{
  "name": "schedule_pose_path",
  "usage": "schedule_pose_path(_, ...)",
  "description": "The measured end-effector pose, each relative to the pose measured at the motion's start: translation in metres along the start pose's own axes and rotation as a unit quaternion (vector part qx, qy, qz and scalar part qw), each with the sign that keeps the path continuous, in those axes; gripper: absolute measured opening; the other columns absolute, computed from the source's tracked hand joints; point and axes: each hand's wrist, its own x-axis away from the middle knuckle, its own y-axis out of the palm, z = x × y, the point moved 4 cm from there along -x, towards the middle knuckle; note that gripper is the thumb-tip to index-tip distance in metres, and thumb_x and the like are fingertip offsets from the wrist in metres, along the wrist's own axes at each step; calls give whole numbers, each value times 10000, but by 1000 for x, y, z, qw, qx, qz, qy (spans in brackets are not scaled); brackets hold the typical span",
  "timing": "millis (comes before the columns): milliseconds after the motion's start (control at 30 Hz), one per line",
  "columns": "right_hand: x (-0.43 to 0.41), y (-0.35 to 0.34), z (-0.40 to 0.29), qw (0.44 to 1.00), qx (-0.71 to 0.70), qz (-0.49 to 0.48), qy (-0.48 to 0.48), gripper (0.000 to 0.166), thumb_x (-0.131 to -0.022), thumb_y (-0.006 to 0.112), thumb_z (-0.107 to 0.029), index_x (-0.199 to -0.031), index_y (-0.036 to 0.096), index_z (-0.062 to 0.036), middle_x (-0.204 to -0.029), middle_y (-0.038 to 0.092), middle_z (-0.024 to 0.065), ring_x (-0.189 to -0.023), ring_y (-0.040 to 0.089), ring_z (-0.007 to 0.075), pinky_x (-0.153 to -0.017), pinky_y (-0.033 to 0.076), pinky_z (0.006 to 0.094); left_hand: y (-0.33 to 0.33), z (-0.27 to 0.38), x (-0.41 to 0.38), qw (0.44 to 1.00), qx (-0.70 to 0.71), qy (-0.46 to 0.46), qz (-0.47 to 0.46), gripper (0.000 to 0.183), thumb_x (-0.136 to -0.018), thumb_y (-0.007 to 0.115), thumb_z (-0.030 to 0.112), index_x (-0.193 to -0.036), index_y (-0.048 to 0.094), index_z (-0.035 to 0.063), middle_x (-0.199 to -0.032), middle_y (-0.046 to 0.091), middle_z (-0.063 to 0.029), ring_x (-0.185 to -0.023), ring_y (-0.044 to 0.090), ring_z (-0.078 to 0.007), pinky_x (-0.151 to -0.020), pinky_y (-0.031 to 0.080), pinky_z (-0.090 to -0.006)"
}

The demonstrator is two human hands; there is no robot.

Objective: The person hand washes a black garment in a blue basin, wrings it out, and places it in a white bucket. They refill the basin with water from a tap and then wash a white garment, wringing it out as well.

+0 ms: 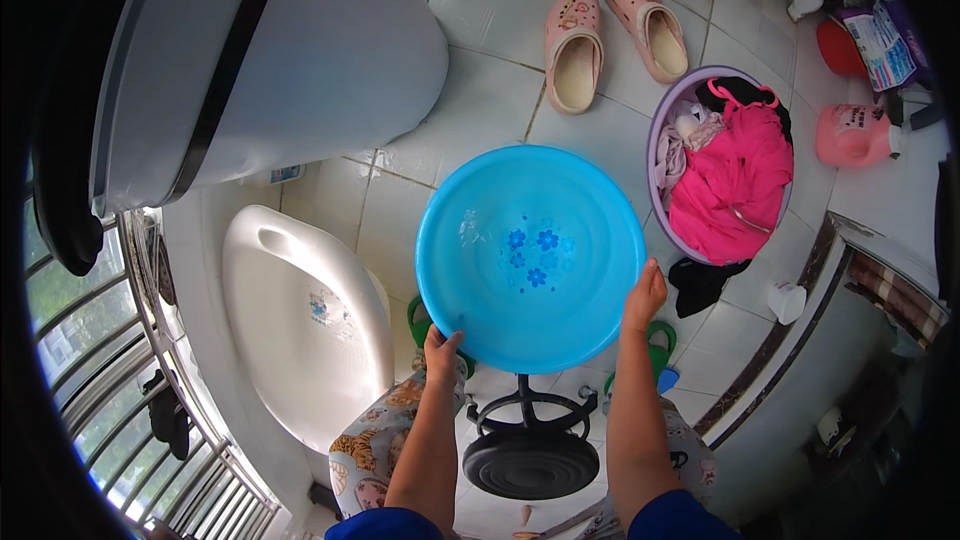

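A round blue plastic basin (480,270) with a flower print on its bottom is between my two hands. My left hand (442,349) grips the rim at the lower left, thumb over the edge. On the lower right side, my right hand (643,296) holds the rim. No clothes show inside the basin. To its right stands an oval purple tub (657,199) filled with laundry, a bright pink garment (731,187) on top. A black cloth (701,286) lies on the floor beside that tub.
Left of me leans a white plastic baby bathtub (262,330), with a large grey appliance (322,67) beyond. Pink clogs (576,52) sit on the tiled floor (480,90). A black round stool (531,457) stands between my legs. A pink jug (851,135) and white cup (787,302) are at right.
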Motion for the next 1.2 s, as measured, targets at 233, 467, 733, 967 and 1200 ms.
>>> schedule_pose_path(233,-23,30,42,999,19,14,-38,411,-954,421,-315,-773,570,23,-612,519,105,-561,463,197,-553,384,359,6,-45,-50,996,-39,34,76,264,-765,575,8,-1023,524,0,-920,603,-81,-820,569,-190,-744,451,-327)
schedule_pose_path(467,-18,45,61,996,17,-59,-59,323,-920,485,-297,-882,592,5,-725,588,142,-653,566,251,-625,436,378,-26,-74,-78,955,-192,135,183,418,-687,661,132,-1054,519,-8,-959,613,-179,-848,608,-314,-755,473,-401)
schedule_pose_path(733,73,-59,3,978,56,0,-199,322,-830,606,-201,-1100,531,-43,-1091,533,135,-983,553,273,-826,448,373,31,-14,26,973,84,88,195,612,-797,604,142,-1345,354,32,-1312,432,-188,-1121,495,-319,-889,430,-421)
schedule_pose_path(967,191,-79,-13,950,108,-102,-273,250,-798,626,-142,-1031,569,-69,-1042,564,105,-911,581,233,-773,467,360,52,58,112,960,144,176,-163,311,-866,555,191,-1146,548,57,-1124,602,-72,-1011,532,-160,-860,396,-269)
schedule_pose_path(1200,256,-66,-22,924,36,-210,-316,255,-775,644,-128,-1020,588,-84,-995,583,101,-817,604,233,-684,483,356,59,64,183,922,92,167,-337,230,-850,576,179,-1055,582,74,-1036,637,-47,-887,562,-85,-815,415,-228)
